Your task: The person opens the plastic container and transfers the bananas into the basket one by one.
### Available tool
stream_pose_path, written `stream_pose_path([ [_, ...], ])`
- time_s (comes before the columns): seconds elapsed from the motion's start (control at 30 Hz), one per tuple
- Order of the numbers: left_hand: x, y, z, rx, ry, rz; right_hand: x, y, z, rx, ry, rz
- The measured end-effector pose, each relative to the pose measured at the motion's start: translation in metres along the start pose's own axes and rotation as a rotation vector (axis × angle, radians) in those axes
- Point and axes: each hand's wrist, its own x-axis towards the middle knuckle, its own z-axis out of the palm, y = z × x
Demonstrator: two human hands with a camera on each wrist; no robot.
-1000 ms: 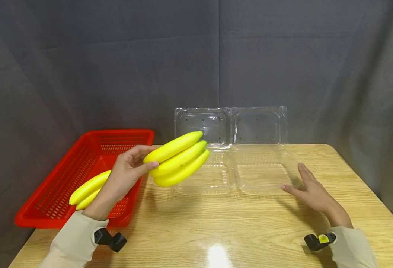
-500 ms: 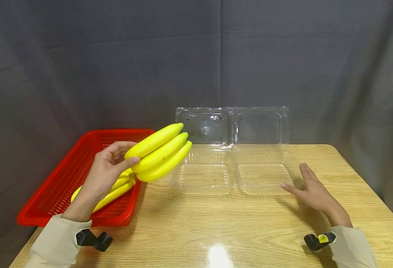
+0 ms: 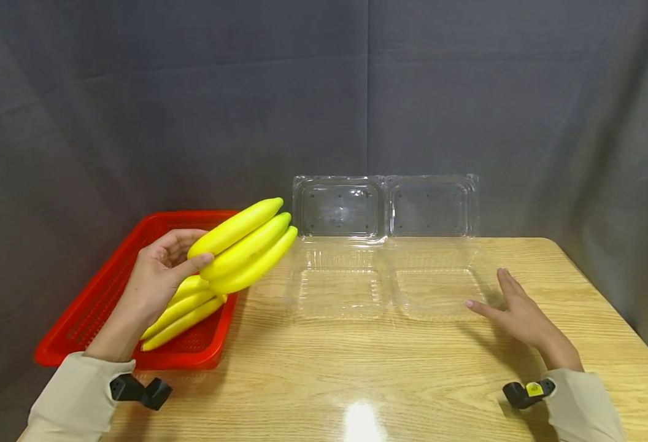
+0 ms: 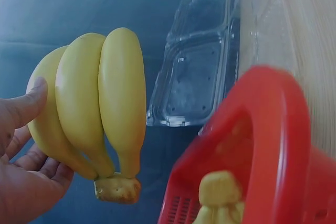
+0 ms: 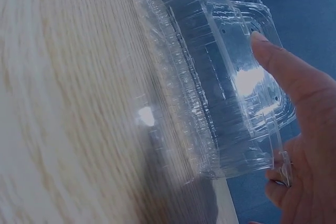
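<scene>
My left hand [image 3: 150,276] holds a bunch of yellow bananas [image 3: 246,245] in the air, thumb on the near side and fingers behind. The bunch overlaps the right side of a red basket [image 3: 219,344] in the head view; its brown-tinged stem end [image 4: 117,188] hangs downward in the left wrist view. Inside the basket lies a second banana bunch [image 3: 188,316], partly hidden by the hand. At the right, my right hand [image 3: 525,319] has its thumb and fingers extended beside the right clear plastic clamshell box [image 3: 393,294], with no fruit in it.
A matching clear clamshell box [image 3: 293,294] stands left of the other, and both have their lids raised at the back. Grey cloth [image 3: 324,92] hangs behind the wooden table [image 3: 302,380]. The basket sits at the table's left edge.
My left hand has moved left with the banana bunch, from in front of the left box to over the basket's right side. My right hand stays almost still.
</scene>
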Motion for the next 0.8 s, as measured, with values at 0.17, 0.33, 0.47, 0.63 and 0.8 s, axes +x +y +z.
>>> stream_pose_path([
  [0.17, 0.002, -0.006, -0.010, -0.039, 0.032, -0.010, 0.000, -0.001, -0.002, 0.000, -0.009, 0.009],
  [0.33, 0.005, -0.012, -0.019, -0.007, 0.065, -0.027, 0.001, -0.003, -0.003, 0.004, -0.014, 0.016],
  [0.47, 0.007, -0.016, -0.027, 0.068, 0.085, -0.053, 0.001, -0.003, -0.003, 0.008, -0.014, 0.012],
  [0.63, 0.009, -0.020, -0.034, 0.134, 0.117, -0.067, 0.001, -0.002, -0.002, 0.003, -0.013, 0.009],
  [0.8, 0.011, -0.027, -0.043, 0.199, 0.139, -0.079, 0.002, -0.002, -0.001, 0.001, -0.012, 0.010],
])
